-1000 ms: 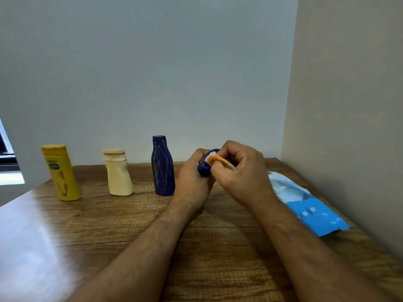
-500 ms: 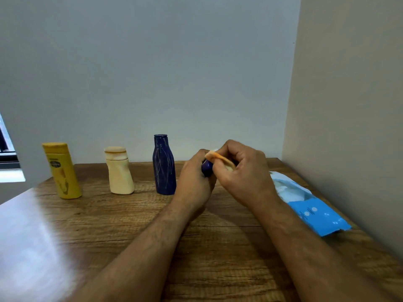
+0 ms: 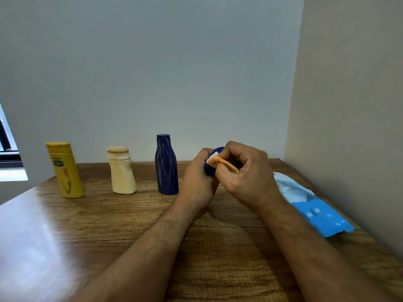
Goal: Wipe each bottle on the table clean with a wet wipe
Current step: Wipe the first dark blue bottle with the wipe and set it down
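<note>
Gleaming wooden table (image 3: 65, 247), grey walls (image 3: 152, 62).

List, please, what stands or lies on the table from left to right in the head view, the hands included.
yellow bottle → cream bottle → dark blue bottle → left hand → right hand → blue wipe pack

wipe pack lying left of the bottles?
No, the blue wipe pack lies at the table's right edge by the side wall, right of the standing dark blue bottle and both hands.
</note>
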Motion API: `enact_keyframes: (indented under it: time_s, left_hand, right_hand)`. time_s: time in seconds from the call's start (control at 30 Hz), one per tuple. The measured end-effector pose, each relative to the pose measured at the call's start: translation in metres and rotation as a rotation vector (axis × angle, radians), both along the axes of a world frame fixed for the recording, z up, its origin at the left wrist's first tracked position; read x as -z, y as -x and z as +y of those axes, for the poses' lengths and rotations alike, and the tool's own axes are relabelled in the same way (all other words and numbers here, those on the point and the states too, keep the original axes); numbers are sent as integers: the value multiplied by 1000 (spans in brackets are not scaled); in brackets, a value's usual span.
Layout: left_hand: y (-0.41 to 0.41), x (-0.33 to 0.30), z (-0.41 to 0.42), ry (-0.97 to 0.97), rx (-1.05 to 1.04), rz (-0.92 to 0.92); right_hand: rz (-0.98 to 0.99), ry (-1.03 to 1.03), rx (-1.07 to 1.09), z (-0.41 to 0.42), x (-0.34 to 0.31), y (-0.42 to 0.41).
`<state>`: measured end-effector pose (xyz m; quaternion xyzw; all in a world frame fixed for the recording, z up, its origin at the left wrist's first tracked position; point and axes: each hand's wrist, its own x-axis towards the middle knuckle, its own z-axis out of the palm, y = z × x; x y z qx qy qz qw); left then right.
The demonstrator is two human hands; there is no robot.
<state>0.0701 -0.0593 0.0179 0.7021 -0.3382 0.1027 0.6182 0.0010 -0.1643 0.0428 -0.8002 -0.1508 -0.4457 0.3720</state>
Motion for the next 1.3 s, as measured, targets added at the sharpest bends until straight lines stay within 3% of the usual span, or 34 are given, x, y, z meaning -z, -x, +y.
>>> enact_keyframes:
  time_s: [0.2,0.47,0.67,0.93,1.03,1.17,1.3]
  left_hand:
    - [3,-3,-1,66,19,13]
    - [1,0,2,62,20,7]
    - [3,-3,-2,86,18,25]
    - [-2,-1,2,51,11,-43]
    - [-1,-2,2,-10,-20,-72]
    - [0,0,-1,-49,-46,-16]
    - [6,-5,-3,28,29,44]
  right_hand:
    - [-41,-71,187,-2,-1,-4]
    - [-9,31,-7,5,1,2]
    - [-33,-120,151,-4,-1,-6]
    - [-40,76,11,4,1,2]
    - [-53,79,76,2,1,-1]
    - [-57,-83,230,-6,-1,-6]
    - [-114,-272,290,-9,-2,-9]
